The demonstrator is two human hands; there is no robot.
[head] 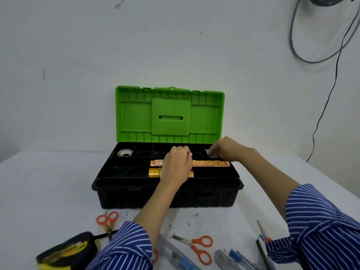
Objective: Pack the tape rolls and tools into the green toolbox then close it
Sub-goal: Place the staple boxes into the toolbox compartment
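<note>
Toolbox: black plastic toolbox (167,197) on the white table (48,191), green lid (169,114) standing upright.
Tray: two rows of yellow-orange tape rolls (212,163) in middle compartments; white tape roll (125,152) back-left.
Left hand (177,164): curled over the rows, grip hidden.
Right hand (226,149): pinching something small, unclear, at the back-right compartment.

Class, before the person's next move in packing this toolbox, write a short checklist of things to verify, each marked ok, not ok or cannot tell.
1. Toolbox lid fully open: ok.
2. Tape rows seated in tray compartments: ok.
3. White tape roll in back-left compartment: ok.
4. Scissors and tape measure packed: not ok, on the table.
5. What the right hand holds: cannot tell.
6. Left hand clear of the tray: not ok.
</note>
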